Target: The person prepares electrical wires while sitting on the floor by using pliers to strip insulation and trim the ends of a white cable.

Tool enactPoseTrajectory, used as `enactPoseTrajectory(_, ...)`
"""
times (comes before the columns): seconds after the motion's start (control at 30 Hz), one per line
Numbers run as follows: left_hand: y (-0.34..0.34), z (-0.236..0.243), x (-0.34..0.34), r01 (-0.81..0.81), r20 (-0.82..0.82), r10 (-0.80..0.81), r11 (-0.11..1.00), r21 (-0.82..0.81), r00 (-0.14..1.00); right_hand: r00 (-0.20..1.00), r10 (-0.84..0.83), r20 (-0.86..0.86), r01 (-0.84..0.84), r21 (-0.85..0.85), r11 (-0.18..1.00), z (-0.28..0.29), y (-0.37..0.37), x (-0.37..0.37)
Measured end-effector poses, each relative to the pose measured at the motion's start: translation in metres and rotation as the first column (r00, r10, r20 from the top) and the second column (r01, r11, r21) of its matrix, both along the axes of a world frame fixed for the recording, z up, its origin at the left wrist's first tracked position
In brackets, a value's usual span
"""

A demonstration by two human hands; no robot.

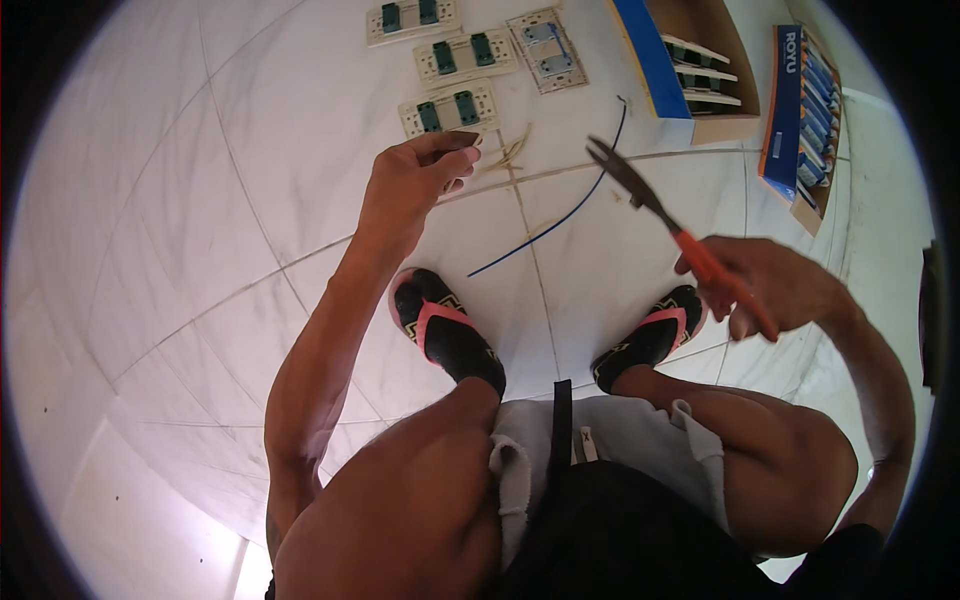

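My right hand [775, 285] is wrapped round the red handles of a pair of pliers [640, 185], whose dark jaws point up and to the left. My left hand [420, 180] is closed in a pinch; a tiny pale bit shows at its fingertips, too small to name. Just beyond that hand lies a cream outlet plate [450, 108] with two dark green inserts. Thin tan strands [512, 152] lie on the floor to the right of the fingers. Between my hands, a blue wire [545, 232] curves across the tiles, apart from both hands.
Two similar plates [467, 58] [412, 20] lie farther off, beside a plate with grey inserts [547, 50]. At the far right stand an open carton [725, 128] holding several plates and a blue box [785, 130] of wrapped pieces. My sandalled feet [445, 325] are below.
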State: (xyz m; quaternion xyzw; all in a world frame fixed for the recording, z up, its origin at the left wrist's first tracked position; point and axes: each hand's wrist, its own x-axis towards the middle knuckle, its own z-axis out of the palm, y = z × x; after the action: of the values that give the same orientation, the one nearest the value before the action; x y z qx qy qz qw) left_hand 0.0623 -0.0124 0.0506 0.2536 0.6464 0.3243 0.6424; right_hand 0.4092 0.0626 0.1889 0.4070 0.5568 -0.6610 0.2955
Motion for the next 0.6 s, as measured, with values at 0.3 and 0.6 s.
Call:
enactPoseTrajectory(0.3, 0.001, 0.053, 0.037, 0.13, -0.263, -0.109, 0.989, 0.064, 0.959, 0.955, -0.257, -0.151, 0.255, -0.031, 0.966, -0.069, -0.073, -0.008)
enactPoseTrajectory(0.6, -0.004, 0.067, 0.061, 0.052, -0.237, -0.041, 0.998, 0.04, 0.971, 0.966, -0.158, -0.203, 0.177, 0.081, 0.981, -0.064, -0.067, -0.02)
